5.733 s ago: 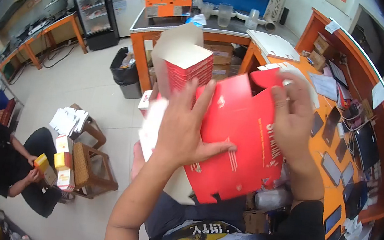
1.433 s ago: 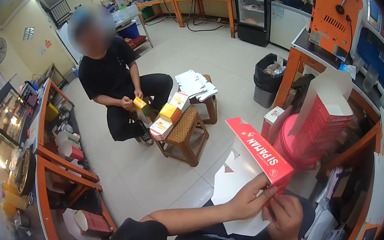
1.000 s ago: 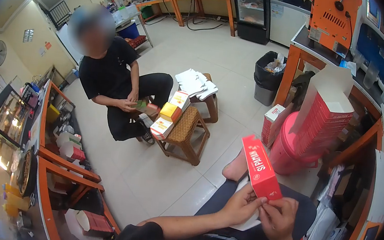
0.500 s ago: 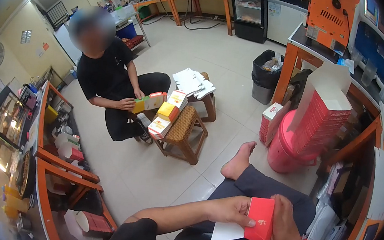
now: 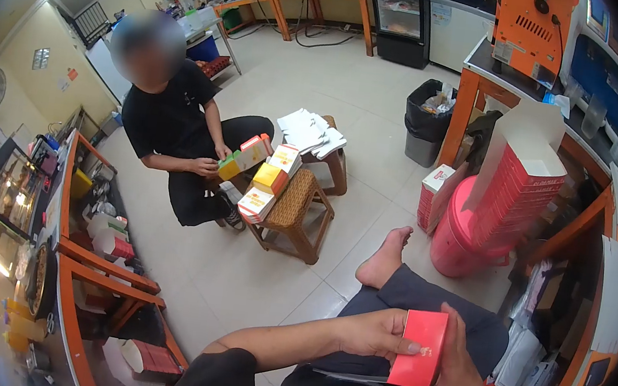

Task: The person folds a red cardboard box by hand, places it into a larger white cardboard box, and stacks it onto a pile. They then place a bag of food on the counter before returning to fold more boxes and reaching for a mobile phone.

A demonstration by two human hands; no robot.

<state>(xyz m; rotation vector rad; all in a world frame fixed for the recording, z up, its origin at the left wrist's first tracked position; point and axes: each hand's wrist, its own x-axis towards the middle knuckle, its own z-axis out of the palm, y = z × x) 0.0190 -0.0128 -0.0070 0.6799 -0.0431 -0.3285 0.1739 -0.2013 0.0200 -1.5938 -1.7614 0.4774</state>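
A red carton (image 5: 421, 350) is held upright over my lap between both hands. My left hand (image 5: 382, 335) grips its left side, the thumb lying across the front face. Along the right edge and under the bottom, my right hand (image 5: 457, 365) wraps round the same carton. Across from me a seated person (image 5: 169, 110) in black holds a green, yellow and orange carton (image 5: 245, 156). Beside that person, white and yellow cartons (image 5: 270, 179) lie in a row on a woven stool (image 5: 293, 210).
White flat pieces (image 5: 309, 132) are piled on a second stool. A pink bucket (image 5: 460, 246) bears tall stacks of red cartons (image 5: 520, 180) on the right. Further back stands a black-lined bin (image 5: 426, 122). Orange-framed shelves (image 5: 110, 270) run along the left.
The white flap that hung below the red carton no longer shows there, and my hands have risen slightly with it. The other person's hands and carton have shifted a little.
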